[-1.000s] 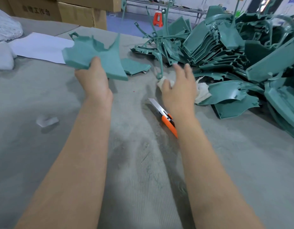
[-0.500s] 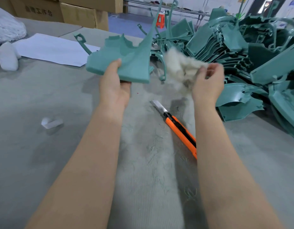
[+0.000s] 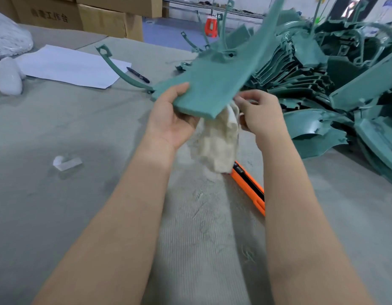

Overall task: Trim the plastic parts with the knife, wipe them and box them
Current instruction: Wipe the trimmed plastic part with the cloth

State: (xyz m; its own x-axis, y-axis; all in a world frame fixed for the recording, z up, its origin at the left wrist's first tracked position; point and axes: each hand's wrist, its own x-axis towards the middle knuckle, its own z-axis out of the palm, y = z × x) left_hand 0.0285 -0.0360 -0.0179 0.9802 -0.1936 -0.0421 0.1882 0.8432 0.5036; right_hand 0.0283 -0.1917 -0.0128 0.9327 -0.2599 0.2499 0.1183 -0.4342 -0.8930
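Note:
My left hand [image 3: 173, 113] grips the near edge of a flat teal plastic part [image 3: 214, 82], thumb on top, holding it raised above the table. A curved teal arm of the part sticks out to the left. My right hand [image 3: 259, 113] pinches a crumpled white cloth [image 3: 217, 142] that hangs under the part's near edge. The orange utility knife [image 3: 250, 188] lies on the table below the cloth, its blade end hidden by it.
A big pile of teal plastic parts [image 3: 322, 73] fills the right side. A white paper sheet [image 3: 69, 67] and a black pen [image 3: 138, 74] lie at the back left, a small white scrap [image 3: 66, 162] at the left. Cardboard boxes [image 3: 91, 16] stand behind the grey table [image 3: 58, 216].
My left hand has brought the teal part toward the middle and closer. My right hand has picked the cloth up from the table and carried it under the part's edge.

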